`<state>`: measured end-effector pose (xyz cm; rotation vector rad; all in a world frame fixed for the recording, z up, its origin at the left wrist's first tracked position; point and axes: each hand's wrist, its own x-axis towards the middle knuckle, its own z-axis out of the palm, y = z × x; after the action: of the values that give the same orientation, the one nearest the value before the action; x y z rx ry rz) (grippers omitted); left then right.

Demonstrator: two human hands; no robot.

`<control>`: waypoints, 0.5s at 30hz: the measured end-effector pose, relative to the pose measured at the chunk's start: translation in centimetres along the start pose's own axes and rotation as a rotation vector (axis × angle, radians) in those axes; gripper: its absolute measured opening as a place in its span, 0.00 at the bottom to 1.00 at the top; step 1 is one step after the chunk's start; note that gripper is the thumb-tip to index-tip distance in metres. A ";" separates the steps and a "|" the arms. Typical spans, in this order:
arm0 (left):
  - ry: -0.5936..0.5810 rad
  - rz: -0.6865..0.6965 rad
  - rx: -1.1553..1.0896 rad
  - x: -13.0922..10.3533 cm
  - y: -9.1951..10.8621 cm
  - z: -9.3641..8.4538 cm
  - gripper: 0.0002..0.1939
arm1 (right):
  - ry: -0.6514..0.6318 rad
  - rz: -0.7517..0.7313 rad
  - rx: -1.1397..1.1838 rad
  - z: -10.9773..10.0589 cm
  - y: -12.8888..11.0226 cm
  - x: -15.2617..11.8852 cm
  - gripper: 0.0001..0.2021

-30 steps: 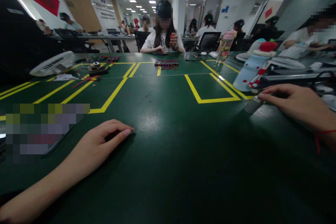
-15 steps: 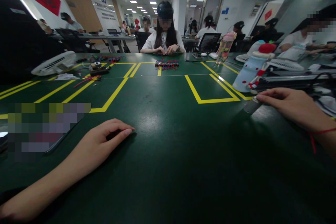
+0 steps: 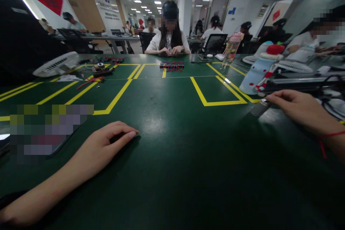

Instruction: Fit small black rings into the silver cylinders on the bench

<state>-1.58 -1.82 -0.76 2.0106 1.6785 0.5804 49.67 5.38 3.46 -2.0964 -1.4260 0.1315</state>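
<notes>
My right hand (image 3: pixel 302 111), at the right, pinches the top of a small grey metal cylinder (image 3: pixel 260 108), which is tilted over the green table (image 3: pixel 172 172). On the left, my left hand (image 3: pixel 109 142) rests on the table with thumb and forefinger brought together at the tips. Whether anything tiny is between those fingertips cannot be made out. Just beyond my right hand stands a light blue bottle (image 3: pixel 252 75) with a red and white top. A blurred flat object (image 3: pixel 54 129) lies beside my left forearm.
Yellow tape (image 3: pixel 223 103) marks the table. Across it a person (image 3: pixel 168 39) works near a bundle of red and blue wires (image 3: pixel 171 66). White fans (image 3: pixel 58 65), loose wires and a small device lie at the left; a pink-lidded bottle (image 3: pixel 232 48) and black cables are at the right.
The view has shifted very slightly. My right hand still pinches the cylinder, and my left hand keeps its pose on the table.
</notes>
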 end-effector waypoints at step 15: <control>-0.015 -0.038 -0.024 -0.2 0.9 -0.3 0.17 | -0.380 0.129 0.745 1.5 2.0 0.9 0.09</control>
<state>-1.09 -2.13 0.04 1.9569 1.6895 0.5675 51.10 6.27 1.36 -1.5705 -1.1764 0.9951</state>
